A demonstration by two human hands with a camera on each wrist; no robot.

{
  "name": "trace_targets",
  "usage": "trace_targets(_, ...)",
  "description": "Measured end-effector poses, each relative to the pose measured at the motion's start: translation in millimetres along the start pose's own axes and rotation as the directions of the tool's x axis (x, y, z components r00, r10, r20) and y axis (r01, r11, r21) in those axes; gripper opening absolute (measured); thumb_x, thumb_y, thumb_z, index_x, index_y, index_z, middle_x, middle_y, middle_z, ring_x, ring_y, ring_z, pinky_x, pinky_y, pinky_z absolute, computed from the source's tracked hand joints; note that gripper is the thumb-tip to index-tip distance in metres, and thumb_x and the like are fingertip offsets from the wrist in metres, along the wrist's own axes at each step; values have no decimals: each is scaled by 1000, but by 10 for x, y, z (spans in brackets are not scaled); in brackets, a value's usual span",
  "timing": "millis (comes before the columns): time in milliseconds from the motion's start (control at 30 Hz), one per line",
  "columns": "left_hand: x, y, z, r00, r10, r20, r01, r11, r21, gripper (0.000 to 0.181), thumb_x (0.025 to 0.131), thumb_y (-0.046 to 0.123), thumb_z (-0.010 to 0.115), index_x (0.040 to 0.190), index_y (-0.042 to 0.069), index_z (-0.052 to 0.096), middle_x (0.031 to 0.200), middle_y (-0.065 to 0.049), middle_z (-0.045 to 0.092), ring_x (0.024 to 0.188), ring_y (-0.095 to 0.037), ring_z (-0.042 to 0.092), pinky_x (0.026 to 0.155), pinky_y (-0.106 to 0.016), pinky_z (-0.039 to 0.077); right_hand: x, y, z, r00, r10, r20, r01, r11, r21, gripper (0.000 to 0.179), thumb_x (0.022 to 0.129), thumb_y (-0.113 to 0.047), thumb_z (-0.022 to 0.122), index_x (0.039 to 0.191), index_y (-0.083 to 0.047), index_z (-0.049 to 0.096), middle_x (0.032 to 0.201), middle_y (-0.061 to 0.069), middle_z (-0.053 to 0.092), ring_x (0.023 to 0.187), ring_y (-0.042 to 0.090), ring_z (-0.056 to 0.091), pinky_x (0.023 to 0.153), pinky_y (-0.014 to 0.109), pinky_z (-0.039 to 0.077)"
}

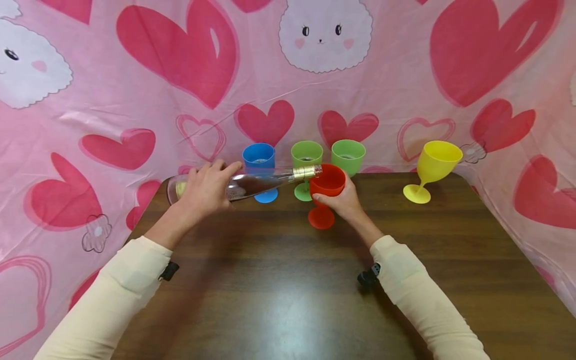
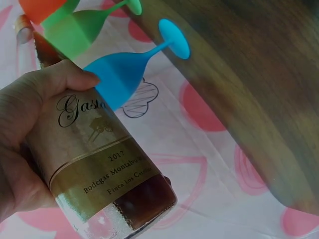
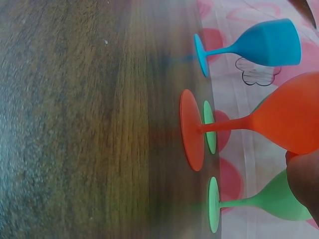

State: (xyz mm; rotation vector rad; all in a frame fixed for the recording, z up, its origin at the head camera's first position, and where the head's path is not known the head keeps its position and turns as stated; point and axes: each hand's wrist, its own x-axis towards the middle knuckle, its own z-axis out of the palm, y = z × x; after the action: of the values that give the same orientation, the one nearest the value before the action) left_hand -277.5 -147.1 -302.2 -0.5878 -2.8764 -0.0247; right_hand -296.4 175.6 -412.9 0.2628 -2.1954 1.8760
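Observation:
My left hand [image 1: 208, 185] grips a glass wine bottle [image 2: 99, 159] round its body, tilted nearly level with the neck toward the right. Dark liquid shows inside, behind a cream and gold label. The bottle's mouth [image 1: 318, 170] is right at the rim of a red goblet [image 1: 322, 217]. With my right hand [image 1: 344, 200] I hold that goblet by its bowl, thumb on the near side. In the right wrist view the red foot [image 3: 192, 130] is close over the wood, and only part of the hand shows at the right edge.
Behind the bottle stand a blue goblet [image 1: 266, 195] and a green goblet [image 1: 307, 150], with another green goblet [image 1: 348, 150] beside it; liquid shows inside these. A yellow goblet [image 1: 434, 162] is at the right on the brown wooden table [image 1: 288, 280]. A pink heart-patterned cloth [image 1: 256, 65] hangs behind.

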Motion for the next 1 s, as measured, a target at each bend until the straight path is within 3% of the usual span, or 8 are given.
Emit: trace_targets(1000,31,-1,-158,998,52,-32,-50,995,82,88,58,21,87,136,26,48,116,-18,61,105,-41,59,82,-60,48,4,1,10,1000,-23,-3,23,999,-23,73,72,-3,81,135,1,45,128,21,57,113,25,54,87,13,47)
